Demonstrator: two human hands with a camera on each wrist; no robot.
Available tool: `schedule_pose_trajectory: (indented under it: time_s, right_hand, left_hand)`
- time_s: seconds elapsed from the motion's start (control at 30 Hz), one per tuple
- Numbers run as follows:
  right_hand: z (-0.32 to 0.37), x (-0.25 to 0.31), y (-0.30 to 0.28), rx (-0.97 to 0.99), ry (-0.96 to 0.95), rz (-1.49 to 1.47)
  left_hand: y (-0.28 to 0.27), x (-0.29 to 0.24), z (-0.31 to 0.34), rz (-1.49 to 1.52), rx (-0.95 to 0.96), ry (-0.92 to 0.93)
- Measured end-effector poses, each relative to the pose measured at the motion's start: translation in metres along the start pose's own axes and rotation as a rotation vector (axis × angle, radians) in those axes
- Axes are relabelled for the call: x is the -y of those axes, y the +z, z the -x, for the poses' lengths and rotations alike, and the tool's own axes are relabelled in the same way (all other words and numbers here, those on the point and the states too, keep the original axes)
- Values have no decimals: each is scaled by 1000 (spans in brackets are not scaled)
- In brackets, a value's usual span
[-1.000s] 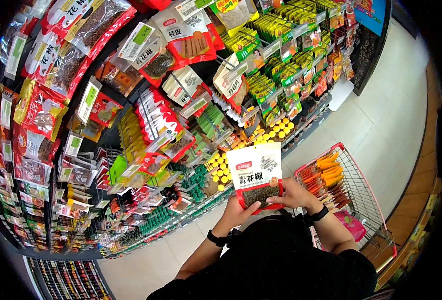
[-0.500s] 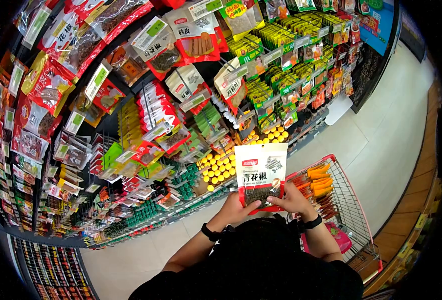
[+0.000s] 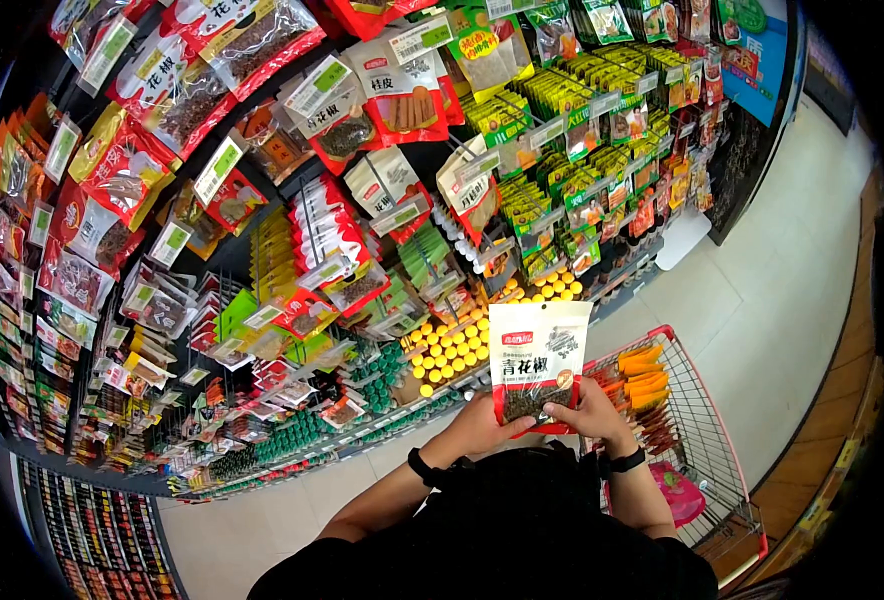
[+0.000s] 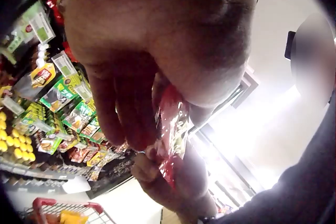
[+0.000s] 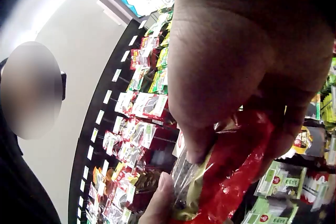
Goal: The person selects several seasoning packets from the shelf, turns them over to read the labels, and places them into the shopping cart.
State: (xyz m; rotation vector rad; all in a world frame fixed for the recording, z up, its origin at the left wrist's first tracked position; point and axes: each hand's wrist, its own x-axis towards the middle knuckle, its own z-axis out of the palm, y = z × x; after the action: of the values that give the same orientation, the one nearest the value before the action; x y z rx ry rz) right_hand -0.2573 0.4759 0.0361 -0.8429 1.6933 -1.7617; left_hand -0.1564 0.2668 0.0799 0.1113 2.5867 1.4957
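In the head view a white and red bag of green Sichuan peppercorns (image 3: 537, 345) is held upright in front of the body, its printed front facing up toward me. My left hand (image 3: 477, 428) grips its lower left corner, thumb on the front. The lower right edge is gripped by my right hand (image 3: 599, 412), whose thumb also presses on the front. Dark peppercorns show through a window near the bottom. From the left wrist, the fingers curl behind the shiny red bag edge (image 4: 170, 137). In the right wrist view the red bag bottom (image 5: 236, 171) sits between thumb and fingers.
A hanging rack of spice packets (image 3: 402, 85) fills the left and top. Yellow-capped bottles (image 3: 452, 350) stand low behind the bag. To the right is a shopping cart (image 3: 727, 440) with orange packets (image 3: 644, 380) and a pink item (image 3: 677, 495). Pale tiled floor (image 3: 752, 300) lies beyond.
The bag and both hands have shifted slightly right and down in the head view, after the view itself swung a little. Both hands keep their grip on the bag.
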Motion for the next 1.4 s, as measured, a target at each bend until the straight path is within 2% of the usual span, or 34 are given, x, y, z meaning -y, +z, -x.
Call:
schedule_pose_trajectory:
  time_s: [0.13, 0.17, 0.3, 0.43, 0.53, 0.8, 0.93, 1.07, 1.17, 1.27, 1.3, 1.4]
  right_hand:
    - [2, 5, -3, 22, 75, -29]
    - [2, 6, -3, 17, 92, -27]
    - [2, 4, 0, 11, 88, -30]
    - [2, 7, 1, -5, 64, -55]
    - [2, 3, -1, 3, 31, -2]
    - [2, 7, 0, -6, 29, 35]
    - [4, 1, -1, -11, 32, 74]
    - [5, 1, 1, -12, 79, 26]
    - [2, 10, -2, 14, 29, 144]
    - [-5, 15, -24, 181, 14, 392]
    - [-11, 12, -28, 132, -16, 395]
    - [-28, 27, -37, 8, 29, 150]
  left_hand:
    - [5, 3, -1, -17, -22, 34]
    - [4, 2, -1, -47, 1, -16]
    - [2, -8, 1, 1, -16, -69]
    - [6, 0, 0, 8, -36, -23]
    - [5, -4, -1, 11, 11, -120]
    - [6, -2, -2, -49, 3, -46]
    - [4, -6, 0, -80, 52, -92]
    - [6, 0, 1, -79, 42, -62]
    - [4, -2, 3, -75, 29, -51]
    - [0, 5, 7, -63, -6, -35]
    - [-4, 1, 9, -60, -17, -30]
    - [-7, 8, 16, -70, -64, -9]
